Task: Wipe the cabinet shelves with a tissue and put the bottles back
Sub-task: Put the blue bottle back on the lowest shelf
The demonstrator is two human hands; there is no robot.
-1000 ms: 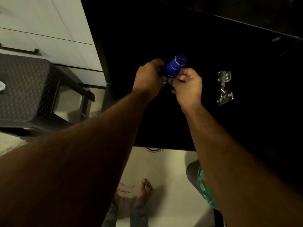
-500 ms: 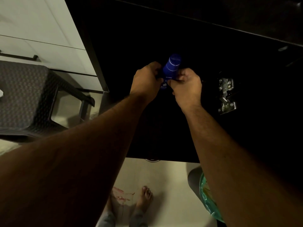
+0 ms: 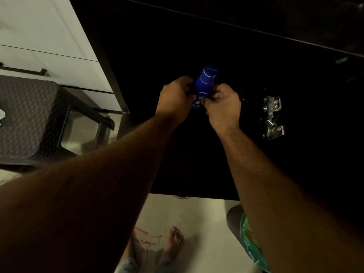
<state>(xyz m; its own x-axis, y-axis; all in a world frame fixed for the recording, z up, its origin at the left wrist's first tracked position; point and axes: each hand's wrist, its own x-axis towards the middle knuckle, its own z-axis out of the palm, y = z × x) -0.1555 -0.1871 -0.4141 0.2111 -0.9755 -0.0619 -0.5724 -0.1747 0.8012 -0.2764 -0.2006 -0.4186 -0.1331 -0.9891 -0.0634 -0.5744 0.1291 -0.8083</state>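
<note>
Both hands grip one blue bottle (image 3: 203, 85): the left hand (image 3: 175, 97) curls round its left side and the right hand (image 3: 222, 106) pinches its lower right side, fingers closed on it. Bottle and hands are in front of the dark inside of the cabinet (image 3: 216, 46), with the cap pointing away from the person. A metal hinge (image 3: 272, 117) shows to the right. To the left stands a dark woven chair (image 3: 35, 119); a bare foot (image 3: 174, 243) rests on the pale floor (image 3: 197, 223) below.

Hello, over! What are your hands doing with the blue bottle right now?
Left hand and right hand both gripping blue bottle. Bottle upright, before dark cabinet. Nothing visibly blocking; inside too dark.
</note>
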